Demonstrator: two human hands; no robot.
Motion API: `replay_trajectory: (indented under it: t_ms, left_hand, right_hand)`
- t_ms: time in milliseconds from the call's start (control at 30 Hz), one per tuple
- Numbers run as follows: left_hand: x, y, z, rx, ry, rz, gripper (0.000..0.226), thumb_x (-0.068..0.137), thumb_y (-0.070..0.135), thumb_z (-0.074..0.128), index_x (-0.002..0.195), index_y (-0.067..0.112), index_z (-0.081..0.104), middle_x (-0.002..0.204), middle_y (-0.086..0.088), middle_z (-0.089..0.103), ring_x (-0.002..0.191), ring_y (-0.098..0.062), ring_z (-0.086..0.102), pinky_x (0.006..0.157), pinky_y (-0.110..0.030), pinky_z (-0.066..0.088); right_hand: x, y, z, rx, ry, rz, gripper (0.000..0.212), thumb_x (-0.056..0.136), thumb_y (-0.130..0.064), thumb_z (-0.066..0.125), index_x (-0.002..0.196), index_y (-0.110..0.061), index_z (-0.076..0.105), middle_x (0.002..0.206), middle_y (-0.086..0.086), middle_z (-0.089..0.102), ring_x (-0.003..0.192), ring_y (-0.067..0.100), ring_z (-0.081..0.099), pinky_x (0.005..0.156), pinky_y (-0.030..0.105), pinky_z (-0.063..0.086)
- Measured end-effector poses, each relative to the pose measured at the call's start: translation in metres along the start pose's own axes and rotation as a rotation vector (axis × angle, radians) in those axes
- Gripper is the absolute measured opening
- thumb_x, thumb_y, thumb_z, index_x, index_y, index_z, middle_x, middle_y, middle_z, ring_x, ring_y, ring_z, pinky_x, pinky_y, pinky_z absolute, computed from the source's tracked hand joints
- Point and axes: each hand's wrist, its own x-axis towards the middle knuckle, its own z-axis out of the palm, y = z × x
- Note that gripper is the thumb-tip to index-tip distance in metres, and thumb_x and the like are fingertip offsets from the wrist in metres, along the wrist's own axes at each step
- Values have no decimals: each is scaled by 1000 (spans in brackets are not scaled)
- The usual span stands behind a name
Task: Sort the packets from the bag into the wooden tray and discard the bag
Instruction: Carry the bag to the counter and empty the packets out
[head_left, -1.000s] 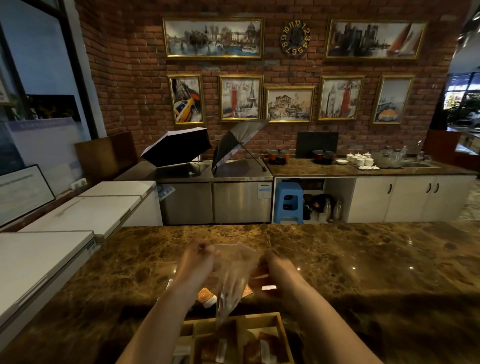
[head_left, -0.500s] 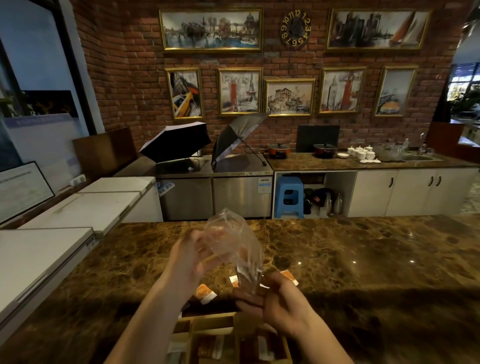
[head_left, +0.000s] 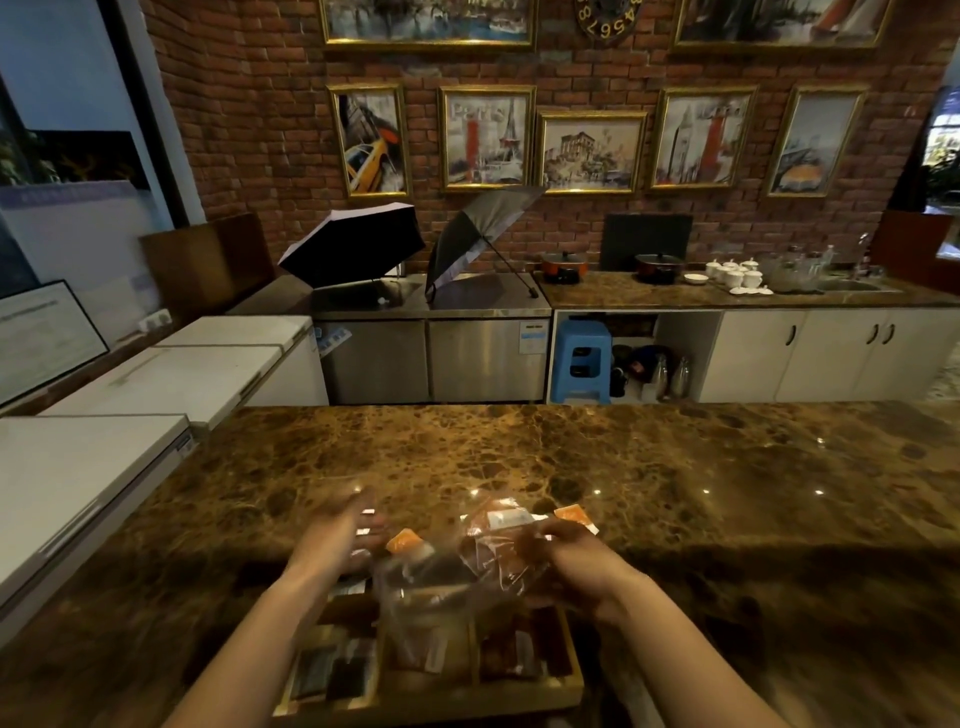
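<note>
Nearest, the wooden tray (head_left: 566, 680) sits at the marble counter's (head_left: 675, 467) front edge, dark packets (head_left: 332, 680) in its compartments. Above it, the right hand (head_left: 582, 566) is clenched on the crumpled clear bag (head_left: 457, 566), while the left hand (head_left: 337, 535) hovers with fingers spread, empty. Beyond, orange packets (head_left: 574, 516) lie on the counter.

Two bare forearms enter from the bottom edge, no sleeves in view up to where the frame cuts them. Left hand (head_left: 337, 535) bare: no glove, ring, watch or band, fingers motion-blurred. Right hand (head_left: 582, 564) bare too, wrist unadorned. No other clothing shows.
</note>
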Motion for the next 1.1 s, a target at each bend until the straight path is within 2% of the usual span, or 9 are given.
replay_trajectory:
  t_ms: [67,133,300,467,633,733,833,967,1100]
  left_hand:
    - [4,-2,5,203,-11,154,19,95,42,60,99,25,66,106,0,71,100,-23,68,99,-48,51]
    - [8,-7,13,414,-104,327,18,93,35,66,108,26,64,108,7,68,107,-18,66,99,-41,51]
    - [7,-17,41,643,-376,510,59,91,34,70,143,28,43,125,9,58,120,-10,57,91,-27,52]
    - [17,-23,41,649,-288,473,75,76,45,77,141,26,45,120,2,66,109,-15,64,90,-38,55]
    - [27,-26,35,605,-262,452,30,81,28,82,105,20,65,101,5,71,94,-11,69,79,-31,57]
    - [24,-23,31,567,-181,449,21,81,22,82,95,18,67,95,6,71,85,-4,67,71,-17,51]
    - [23,-18,25,495,-173,440,25,80,17,83,98,21,66,98,3,72,90,-7,68,67,-11,49]
    - [19,-14,18,431,-223,425,44,79,18,83,116,28,61,110,6,65,101,-11,65,73,-17,54]
    - [21,-20,12,475,-335,326,62,76,28,86,128,35,55,116,8,64,103,-13,66,81,-32,61]
  right_hand:
    - [4,-3,3,-191,14,-38,12,103,-14,56,110,-17,66,94,15,77,76,27,77,69,43,63]
    - [10,-5,7,-326,3,-54,8,101,-21,60,109,-23,60,105,17,73,81,30,77,78,53,64]
    - [22,-4,20,-593,-28,-200,21,99,-20,60,120,-16,55,109,7,65,94,30,72,86,48,59]
    - [19,-15,30,-876,-7,-389,22,91,-15,64,107,-26,53,105,5,68,96,26,66,82,45,55]
    - [18,-21,35,-921,-7,-471,25,87,-16,70,103,-30,57,103,0,70,91,21,66,79,45,56]
    - [19,-27,38,-934,-31,-512,34,80,-27,80,101,-35,55,98,-8,68,88,17,64,73,40,54]
    - [19,-34,40,-936,-44,-565,32,74,-42,72,99,-35,54,95,-7,66,86,20,64,72,43,54]
    - [21,-39,39,-978,-33,-618,34,84,-16,70,97,-41,51,98,-4,66,89,22,63,76,49,55]
    - [23,-48,35,-1002,-16,-620,23,93,-13,61,111,-26,55,99,-1,65,88,23,61,77,49,54]
